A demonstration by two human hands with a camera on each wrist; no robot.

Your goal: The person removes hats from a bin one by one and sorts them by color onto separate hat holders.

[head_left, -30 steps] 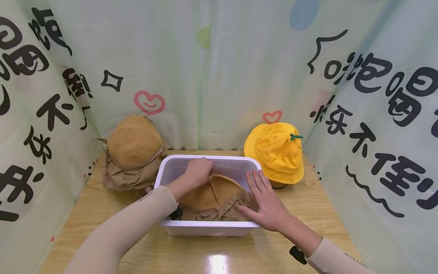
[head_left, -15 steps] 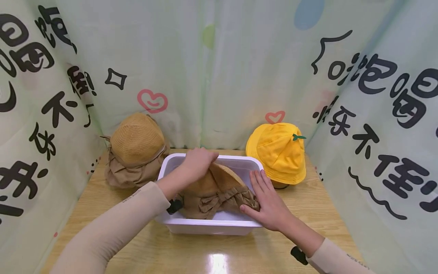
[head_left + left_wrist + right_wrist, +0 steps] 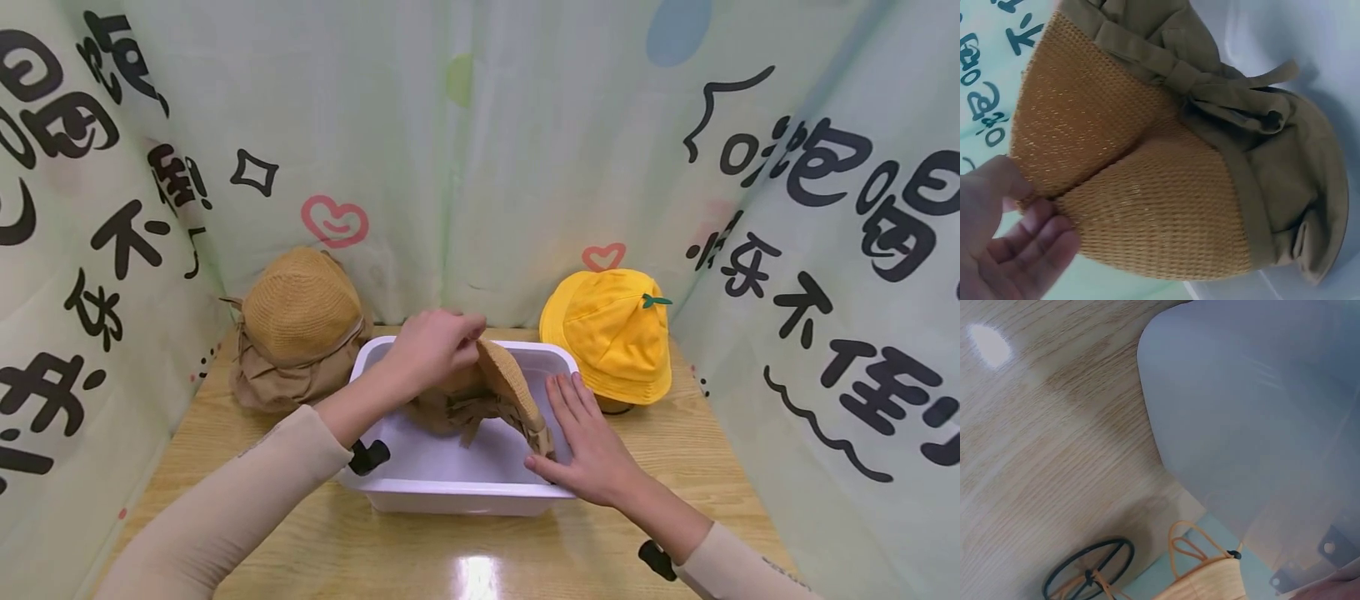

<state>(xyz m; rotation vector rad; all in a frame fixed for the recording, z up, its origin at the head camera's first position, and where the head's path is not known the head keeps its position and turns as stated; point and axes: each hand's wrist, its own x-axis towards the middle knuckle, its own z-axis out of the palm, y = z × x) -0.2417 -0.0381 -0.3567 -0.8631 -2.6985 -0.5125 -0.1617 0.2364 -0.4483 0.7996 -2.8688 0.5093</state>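
My left hand (image 3: pixel 438 346) pinches the top of a tan woven sun hat (image 3: pixel 1166 200) with a brown cloth brim and bow. The hat hangs tilted, partly inside a white plastic bin (image 3: pixel 465 489). In the left wrist view, the left thumb and fingers (image 3: pixel 1050 250) pinch a fold of its crown. With fingers stretched out, my right hand (image 3: pixel 588 450) rests on the bin's right rim. Only a sliver of that hand shows at the bottom corner of the right wrist view, beside the bin's outer wall (image 3: pixel 1241 425).
A similar tan and brown hat (image 3: pixel 300 304) stands behind left of the bin. Behind right stands a yellow hat (image 3: pixel 611 342) with a green sprout. A black ring (image 3: pixel 1088 569) and orange cord show low in the right wrist view. Printed curtains (image 3: pixel 405 167) enclose the wooden table (image 3: pixel 420 558).
My left hand has risen, pulling the hat up and back from lying in the bin, so more bin floor shows. The right hand has stayed on the rim.
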